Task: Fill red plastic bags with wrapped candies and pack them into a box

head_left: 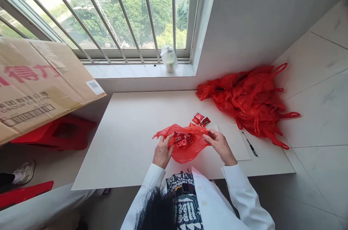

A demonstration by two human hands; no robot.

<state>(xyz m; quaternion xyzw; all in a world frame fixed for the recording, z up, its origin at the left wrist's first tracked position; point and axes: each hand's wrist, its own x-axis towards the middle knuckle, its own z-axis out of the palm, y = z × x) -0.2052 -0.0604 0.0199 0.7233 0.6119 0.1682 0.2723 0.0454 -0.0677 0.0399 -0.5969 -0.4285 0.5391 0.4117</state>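
Observation:
Between my hands a thin red plastic bag [187, 155] is spread with its mouth open. Several small red packets [183, 140] show inside it. My left hand [163, 150] pinches the bag's left edge, fingers closed on the film. On the opposite side, my right hand [219, 143] grips the right edge between thumb and fingers. Just beyond the bag, more small red packets [199, 118] lie loose on the white table [127, 139]. Part of that group is hidden behind the bag's far edge.
A heap of red plastic bags [244, 95] covers the table's back right. A black pen [252, 148] lies beside a white notebook [235, 143]. To the left are a cardboard box [40, 77], a red stool [59, 132] and another person's shoe [25, 172]. A tied bag [169, 59] stands on the windowsill.

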